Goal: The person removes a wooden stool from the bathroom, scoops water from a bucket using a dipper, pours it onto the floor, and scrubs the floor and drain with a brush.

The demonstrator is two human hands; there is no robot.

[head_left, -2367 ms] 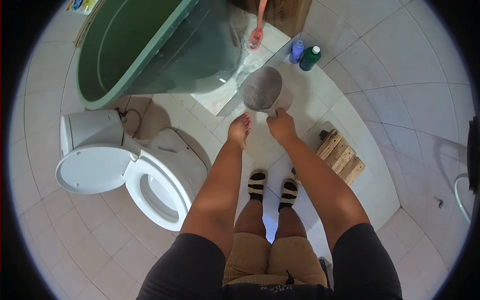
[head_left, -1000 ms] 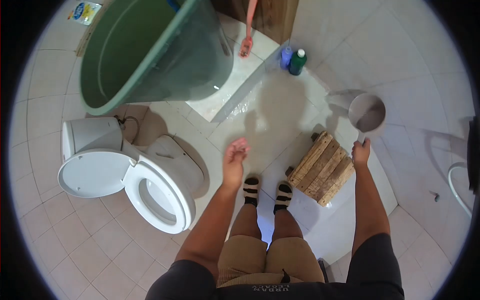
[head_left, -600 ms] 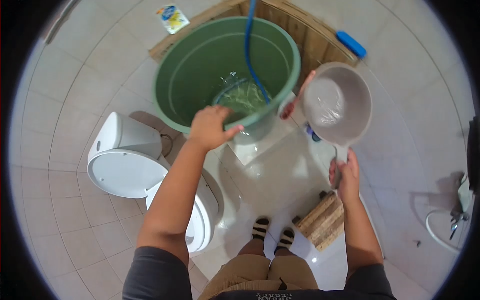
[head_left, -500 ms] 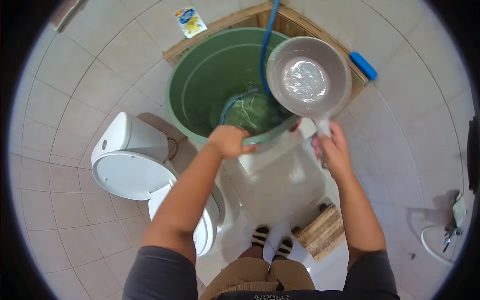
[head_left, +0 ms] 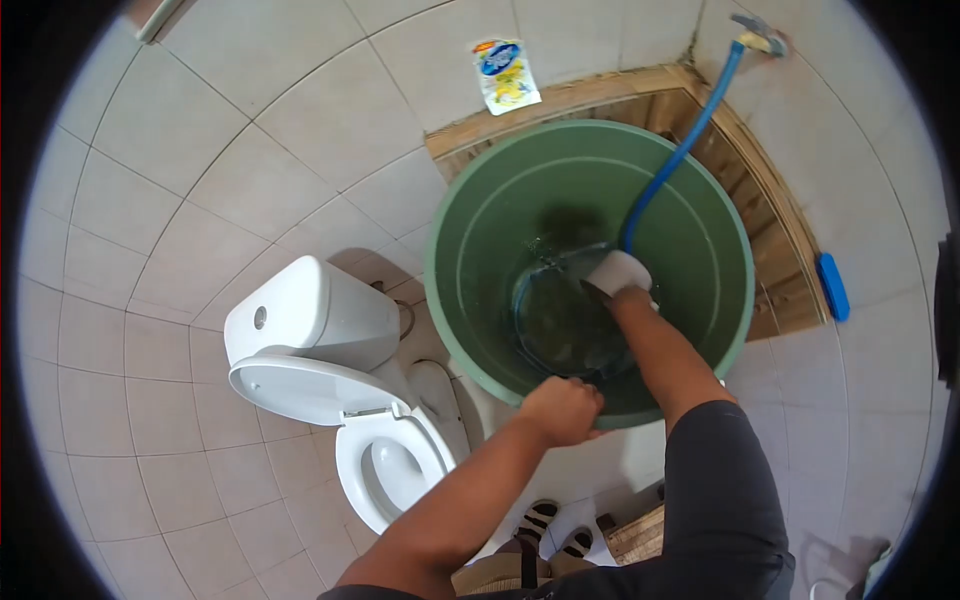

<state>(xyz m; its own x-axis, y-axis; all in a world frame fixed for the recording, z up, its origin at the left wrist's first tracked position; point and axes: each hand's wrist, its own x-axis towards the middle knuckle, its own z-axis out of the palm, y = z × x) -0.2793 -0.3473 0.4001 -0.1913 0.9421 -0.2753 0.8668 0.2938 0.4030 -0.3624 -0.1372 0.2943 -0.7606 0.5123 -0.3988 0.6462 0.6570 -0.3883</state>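
A large green plastic tub with shallow water in its bottom stands in front of me. My left hand is closed over the tub's near rim. Deep inside the tub, my right hand grips a pale grey water dipper. The dipper is tilted low by the water, its opening partly turned from view; the handle is hidden by my hand. A blue hose runs from a wall tap down into the tub and curls in the water.
At left stands a white toilet with its lid raised. A wooden corner ledge borders the tub, carrying a sachet and a blue brush-like object. A wooden stool is near my feet.
My right hand has lowered the dipper from above the tub's right side down into it, tipping it. My left hand stays at the near rim. The view has shifted, showing the tap.
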